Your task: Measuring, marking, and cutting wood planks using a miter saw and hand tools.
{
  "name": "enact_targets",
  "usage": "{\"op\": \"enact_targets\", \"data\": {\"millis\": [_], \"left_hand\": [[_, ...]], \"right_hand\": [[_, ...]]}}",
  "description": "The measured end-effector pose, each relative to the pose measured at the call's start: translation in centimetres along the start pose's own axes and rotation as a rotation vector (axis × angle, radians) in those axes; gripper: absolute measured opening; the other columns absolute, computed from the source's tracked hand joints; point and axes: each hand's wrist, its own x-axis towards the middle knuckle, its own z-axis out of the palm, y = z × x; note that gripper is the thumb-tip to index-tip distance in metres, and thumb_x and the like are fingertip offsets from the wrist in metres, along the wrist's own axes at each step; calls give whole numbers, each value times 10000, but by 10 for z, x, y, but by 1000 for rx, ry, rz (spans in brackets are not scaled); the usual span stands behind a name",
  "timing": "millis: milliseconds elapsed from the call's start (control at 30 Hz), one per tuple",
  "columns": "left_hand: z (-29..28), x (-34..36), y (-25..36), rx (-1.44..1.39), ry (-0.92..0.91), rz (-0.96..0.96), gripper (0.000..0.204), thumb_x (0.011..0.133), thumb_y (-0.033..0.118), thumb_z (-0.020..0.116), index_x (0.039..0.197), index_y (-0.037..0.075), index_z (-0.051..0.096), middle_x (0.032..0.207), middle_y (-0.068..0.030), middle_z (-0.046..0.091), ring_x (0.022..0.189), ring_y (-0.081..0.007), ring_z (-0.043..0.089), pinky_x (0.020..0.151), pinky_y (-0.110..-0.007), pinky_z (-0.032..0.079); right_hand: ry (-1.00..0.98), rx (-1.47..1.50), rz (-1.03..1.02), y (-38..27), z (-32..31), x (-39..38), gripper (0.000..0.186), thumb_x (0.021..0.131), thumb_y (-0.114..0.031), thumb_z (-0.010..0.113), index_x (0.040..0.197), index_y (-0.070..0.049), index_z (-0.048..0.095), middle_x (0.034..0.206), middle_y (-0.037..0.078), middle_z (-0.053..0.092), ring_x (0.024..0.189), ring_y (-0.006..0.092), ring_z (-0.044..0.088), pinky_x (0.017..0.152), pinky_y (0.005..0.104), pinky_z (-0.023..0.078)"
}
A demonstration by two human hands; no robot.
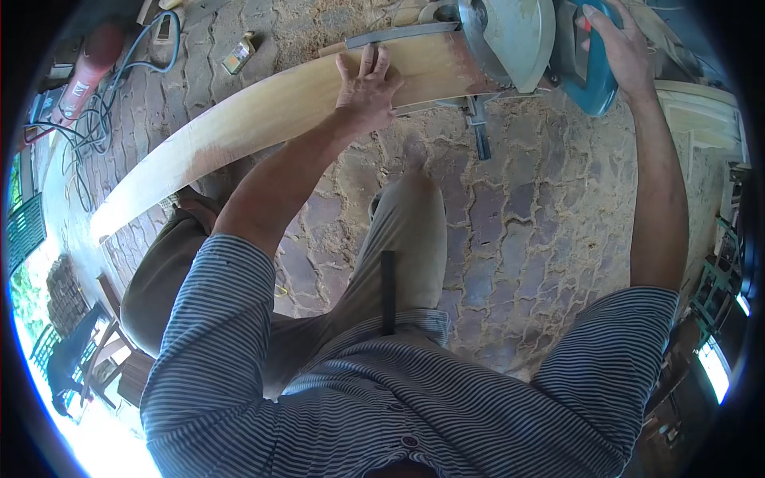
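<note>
My left hand [368,89] lies on a long pale wooden board [247,119], fingers spread, near a narrow grey metal strip [398,33] along the board's far edge. My right hand [613,48] is closed on the handle of a teal circular saw [594,92], at the board's right end. The saw's grey guard [522,40] covers that end, so where the blade meets the wood is unclear. A metal clamp [481,131] sticks out below the board, just left of the saw.
A red power tool [86,84] with tangled cables [103,143] lies at the upper left. A small clear container [237,54] sits on the sawdust-covered pavers [518,239]. Pale wooden pieces [697,119] are stacked at right. My legs are folded beneath the board's near side.
</note>
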Motion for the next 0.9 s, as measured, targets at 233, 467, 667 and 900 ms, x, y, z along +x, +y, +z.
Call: {"op": "enact_targets", "data": {"millis": [233, 467, 667, 900], "left_hand": [[1, -3, -1, -1, 77, 27, 587, 776, 275, 795, 1328, 162, 630, 1611, -280, 277, 1569, -464, 181, 1051, -900, 222], [4, 3, -5, 19, 84, -4, 561, 774, 253, 779, 1299, 131, 621, 1607, -275, 289, 1573, -464, 185, 1064, -897, 227], [6, 2, -2, -15, 98, -4, 551, 766, 231, 771, 1286, 122, 625, 1603, -274, 293, 1568, -459, 198, 1066, -895, 230], [8, 3, -2, -21, 125, 9, 566, 737, 264, 801, 1263, 129, 643, 1592, -269, 294, 1565, -465, 210, 1063, -895, 236]], "right_hand": [[-27, -64, -39, 29, -17, 12, 530, 979, -300, 725, 1447, -101, 574, 1020, 87, 715, 863, 165, 679, 721, 342, 574], [-51, 117, -183, 45, -14, 30, 446, 1023, -214, 681, 1427, -72, 555, 905, 44, 685, 744, 128, 663, 653, 296, 559], [-21, 44, -128, 13, -5, 19, 397, 1025, -179, 670, 1400, -92, 571, 889, 41, 673, 700, 121, 643, 642, 279, 545], [25, -89, -123, 18, -4, 10, 381, 1021, -171, 669, 1383, -95, 580, 873, 33, 657, 689, 116, 628, 642, 281, 549]]}}
